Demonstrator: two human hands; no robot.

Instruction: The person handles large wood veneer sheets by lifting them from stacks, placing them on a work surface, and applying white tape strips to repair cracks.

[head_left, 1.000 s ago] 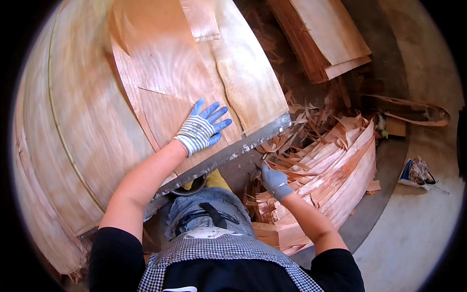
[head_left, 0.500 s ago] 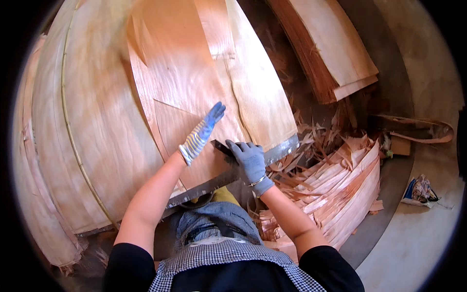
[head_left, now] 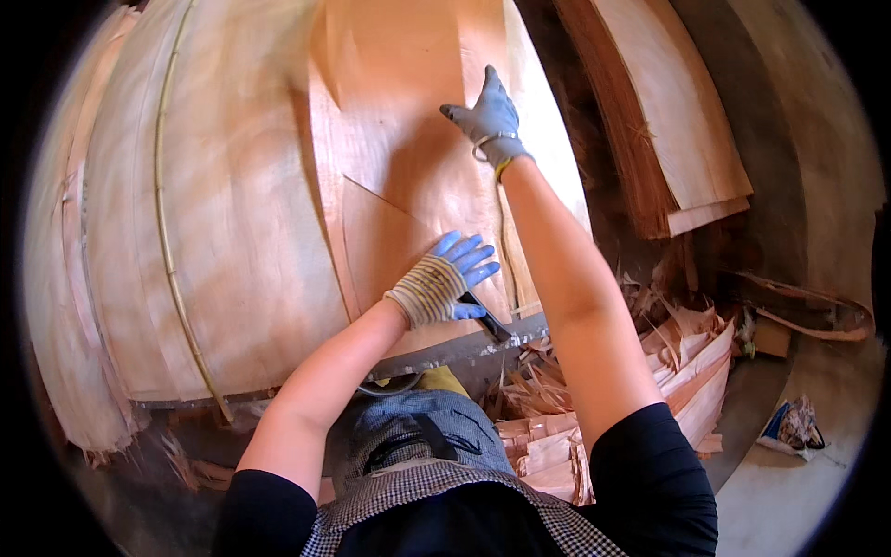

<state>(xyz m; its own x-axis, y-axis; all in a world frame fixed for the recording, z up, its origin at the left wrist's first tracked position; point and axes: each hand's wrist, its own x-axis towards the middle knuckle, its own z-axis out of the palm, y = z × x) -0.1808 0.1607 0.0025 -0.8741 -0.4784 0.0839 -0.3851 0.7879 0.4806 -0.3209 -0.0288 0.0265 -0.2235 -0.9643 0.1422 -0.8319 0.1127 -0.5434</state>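
My left hand (head_left: pixel 447 278), in a striped glove with blue fingers, lies spread on a thin wood veneer sheet (head_left: pixel 380 237) near the worktable's front edge. A dark, narrow knife-like tool (head_left: pixel 493 321) lies beside its thumb, partly hidden under the hand. My right hand (head_left: pixel 492 119), in a grey glove with a ring-like band at the wrist, reaches farther up the sheets. Its fingers are stretched out and its thumb is apart, with nothing held. A loose, pointed veneer piece overlaps the sheet, and a dark split (head_left: pixel 509 251) runs along its right side.
A thin bamboo-like stick (head_left: pixel 165 223) lies lengthwise across the sheets on the left. Stacked veneer (head_left: pixel 677 111) stands at the far right. Torn veneer scraps (head_left: pixel 691 357) heap up right of the table, and a small bag-like bundle (head_left: pixel 794 425) lies on the floor.
My right hand has let go of the dark tool and moved up the sheets. My left hand has shifted right and nearer, spreading its fingers beside the tool.
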